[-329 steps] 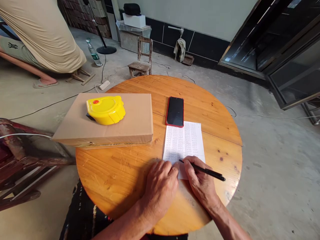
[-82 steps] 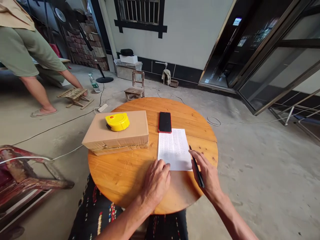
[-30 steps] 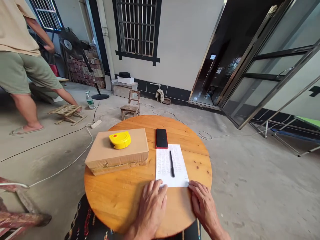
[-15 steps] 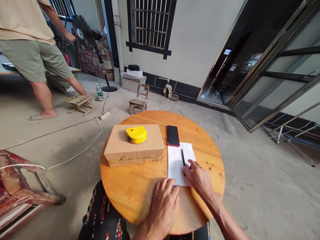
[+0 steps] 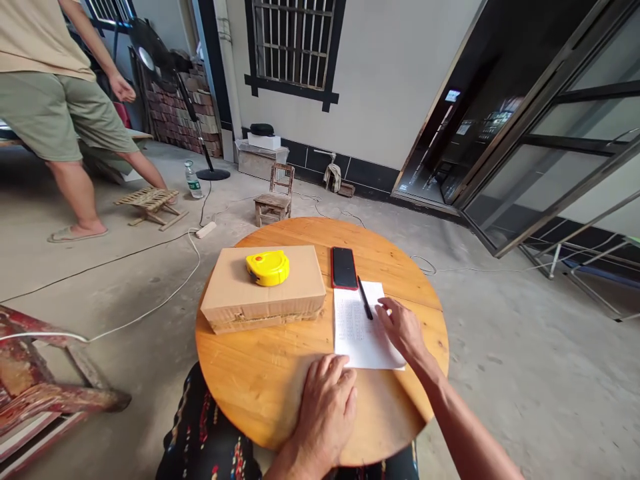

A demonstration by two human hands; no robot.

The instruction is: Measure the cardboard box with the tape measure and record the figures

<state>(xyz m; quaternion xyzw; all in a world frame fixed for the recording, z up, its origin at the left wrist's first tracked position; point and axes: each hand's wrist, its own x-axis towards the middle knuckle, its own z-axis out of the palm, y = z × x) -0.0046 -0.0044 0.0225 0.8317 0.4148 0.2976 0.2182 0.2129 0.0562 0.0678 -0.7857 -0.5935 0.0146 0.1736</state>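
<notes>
A printed sheet of paper [image 5: 357,337] lies on the round wooden table [image 5: 280,380]. Across its upper part rests a black pen [image 5: 365,298], its top end at the lower edge of a red-cased phone [image 5: 344,268]. My right hand [image 5: 401,328] hovers over or touches the sheet's right side, fingers loosely bent and apart, just right of the pen and not holding it. Flat on the table lies my left hand [image 5: 327,400], its fingertips at the sheet's lower left edge, with nothing in it.
A cardboard box [image 5: 265,280] on the table's left carries a yellow tape measure [image 5: 269,268]. Beyond stand a small wooden chair [image 5: 275,195] and a folding stool [image 5: 150,200]. Another person [image 5: 75,100] stands at left near a fan [image 5: 155,57]. Cables [image 5: 150,313] cross the floor.
The pen has moved up the sheet toward the phone. My right hand has let go of it and shifted slightly right and up. My left hand stays put.
</notes>
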